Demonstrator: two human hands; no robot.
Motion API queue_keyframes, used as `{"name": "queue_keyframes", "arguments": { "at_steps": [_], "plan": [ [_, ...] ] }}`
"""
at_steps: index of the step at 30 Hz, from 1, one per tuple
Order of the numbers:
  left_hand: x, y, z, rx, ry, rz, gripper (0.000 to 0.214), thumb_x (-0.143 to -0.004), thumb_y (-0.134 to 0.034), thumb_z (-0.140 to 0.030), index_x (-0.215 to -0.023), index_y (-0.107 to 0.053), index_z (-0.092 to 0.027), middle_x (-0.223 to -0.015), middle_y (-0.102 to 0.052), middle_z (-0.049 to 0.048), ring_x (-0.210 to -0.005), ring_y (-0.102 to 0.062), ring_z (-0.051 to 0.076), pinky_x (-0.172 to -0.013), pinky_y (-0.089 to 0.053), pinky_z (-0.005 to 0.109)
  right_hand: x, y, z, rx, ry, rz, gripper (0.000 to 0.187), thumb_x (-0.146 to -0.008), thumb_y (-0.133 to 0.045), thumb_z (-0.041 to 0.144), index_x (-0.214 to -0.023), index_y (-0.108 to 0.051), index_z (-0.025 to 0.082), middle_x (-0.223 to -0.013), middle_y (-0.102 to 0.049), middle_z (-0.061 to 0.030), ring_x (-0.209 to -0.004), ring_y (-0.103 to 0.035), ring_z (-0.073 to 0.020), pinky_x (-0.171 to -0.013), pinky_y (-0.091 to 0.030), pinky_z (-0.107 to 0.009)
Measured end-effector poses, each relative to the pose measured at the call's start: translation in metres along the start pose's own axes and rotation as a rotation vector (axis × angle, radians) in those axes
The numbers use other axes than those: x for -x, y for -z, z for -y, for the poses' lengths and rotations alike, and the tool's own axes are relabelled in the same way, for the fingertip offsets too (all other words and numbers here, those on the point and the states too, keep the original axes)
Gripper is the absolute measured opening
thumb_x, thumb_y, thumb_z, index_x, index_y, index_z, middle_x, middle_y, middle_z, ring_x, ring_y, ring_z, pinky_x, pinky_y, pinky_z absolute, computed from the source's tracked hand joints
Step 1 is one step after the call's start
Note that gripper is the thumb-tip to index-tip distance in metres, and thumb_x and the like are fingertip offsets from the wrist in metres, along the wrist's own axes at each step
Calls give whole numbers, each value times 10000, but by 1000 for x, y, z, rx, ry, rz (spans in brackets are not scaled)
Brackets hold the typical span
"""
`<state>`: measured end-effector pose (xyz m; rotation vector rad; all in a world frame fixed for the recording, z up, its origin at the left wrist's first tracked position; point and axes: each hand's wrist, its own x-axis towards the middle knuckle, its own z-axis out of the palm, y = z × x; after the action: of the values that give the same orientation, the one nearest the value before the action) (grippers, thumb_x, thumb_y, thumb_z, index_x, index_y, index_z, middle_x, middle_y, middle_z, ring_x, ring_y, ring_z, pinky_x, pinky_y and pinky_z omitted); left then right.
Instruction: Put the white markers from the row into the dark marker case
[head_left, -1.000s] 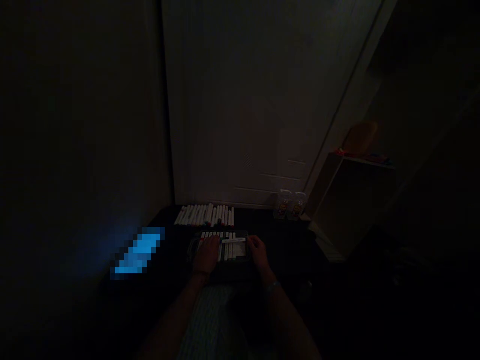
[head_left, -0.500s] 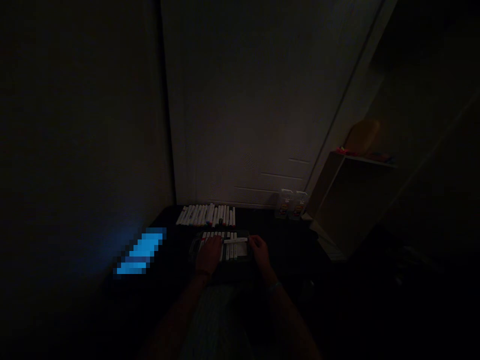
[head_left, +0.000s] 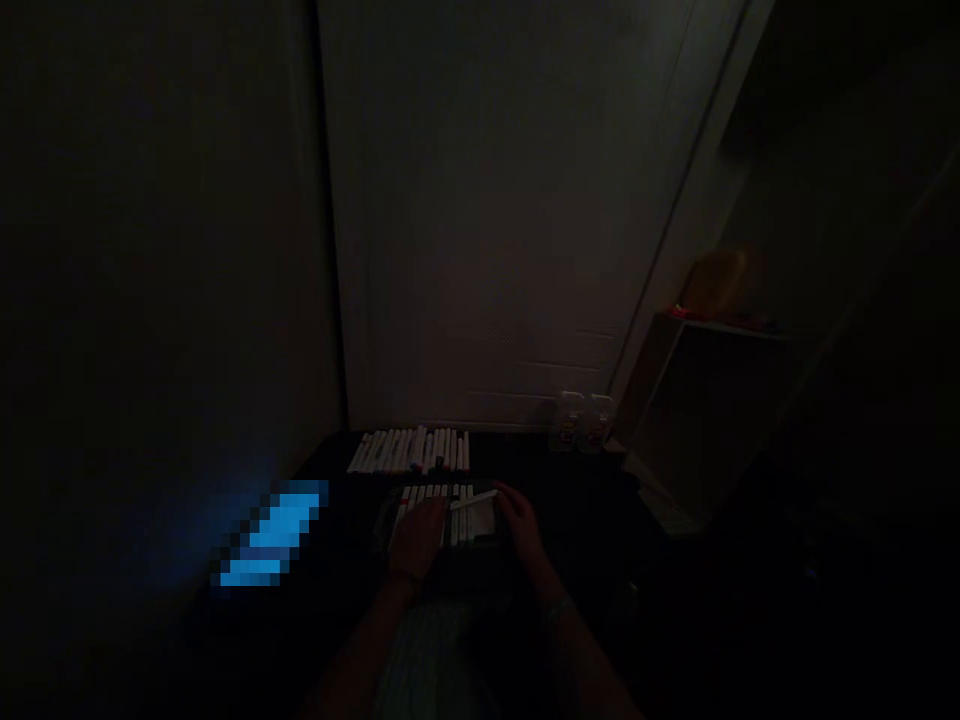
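Very dim shot, detail scarce. On dark tabletop (head_left: pixel 577 495), close in front: marker case (head_left: pixel 384 518) w/ a row of pale markers side by side inside. left hand (head_left: pixel 418 535) laid over the case's left half, on top of the markers; too dark to tell whether fingers curl round any or just lie flat. right hand (head_left: pixel 520 522) at the case's right edge, fingertips pinched shut on the end of a single white marker (head_left: pixel 472 500), held crosswise above the row, slightly tilted, free end pointing toward the left hand. Beyond the case, well clear of both hands: loose row of markers (head_left: pixel 411 450), approx. parallel, white barrels, a few red and dark caps just visible; any print on barrels unreadable. To the right of that row, near the door (head_left: pixel 487 250): two small clear packs (head_left: pixel 581 422) w/ red-yellow labels, text too small and dim to read. Far left on the tabletop: glowing blue blurred patch (head_left: pixel 274 533). Right side: open shelf unit (head_left: pixel 701 400) w/ a tan object on top.
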<state>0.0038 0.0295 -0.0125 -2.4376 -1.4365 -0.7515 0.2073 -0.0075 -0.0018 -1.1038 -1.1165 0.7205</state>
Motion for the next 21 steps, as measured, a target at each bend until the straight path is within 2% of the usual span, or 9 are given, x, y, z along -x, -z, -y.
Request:
{"name": "queue_keyframes", "arguments": {
  "at_steps": [5,6,10,11,13,16,21],
  "plan": [
    [-1,5,-4,36,-1,15,254,-888,-336,-209,-963,-578,-184,-927,-637,78,-883,-582,201,-805,-411,334,1,4,2,-26,-37,20,319,-723,-587,464,-905,-639,207,-884,-647,-25,-846,-576,-182,-727,-457,-267],
    [-2,8,-6,38,4,3,255,-892,-335,-237,-964,-574,-186,-925,-634,78,-892,-576,203,-810,-406,336,1,6,2,-27,-39,-15,314,-737,-570,466,-898,-625,203,-862,-641,-23,-817,-574,-172,-709,-455,-256],
    [-6,19,-14,34,21,-33,293,-904,-309,-320,-970,-561,-185,-914,-617,76,-905,-549,214,-822,-391,346,0,10,3,-34,-23,-303,316,-795,-486,470,-934,-561,196,-898,-613,-34,-810,-561,-153,-709,-448,-244],
    [-6,21,-16,29,22,-32,304,-906,-300,-325,-966,-562,-184,-903,-616,77,-898,-546,217,-818,-390,350,0,9,4,-25,-21,-335,312,-795,-485,467,-930,-553,194,-898,-610,-37,-810,-561,-153,-708,-449,-245],
    [-6,23,-18,20,19,-26,313,-907,-291,-320,-973,-565,-184,-913,-616,79,-902,-538,223,-812,-388,357,2,7,5,24,-20,-307,295,-783,-506,462,-892,-555,193,-854,-611,-35,-783,-563,-155,-685,-449,-243],
    [-6,26,-21,20,0,-11,312,-903,-299,-309,-1001,-570,-189,-977,-617,82,-940,-526,230,-825,-382,365,5,2,7,101,13,-192,276,-768,-534,451,-859,-578,194,-796,-618,-23,-746,-564,-154,-656,-441,-235],
    [-5,33,-29,61,-54,7,336,-861,-392,-397,-1086,-570,-222,-1100,-592,82,-1034,-497,259,-881,-368,404,9,-2,8,169,59,-58,257,-783,-526,411,-895,-635,207,-837,-644,-18,-780,-570,-161,-702,-433,-248]
  ]
}}
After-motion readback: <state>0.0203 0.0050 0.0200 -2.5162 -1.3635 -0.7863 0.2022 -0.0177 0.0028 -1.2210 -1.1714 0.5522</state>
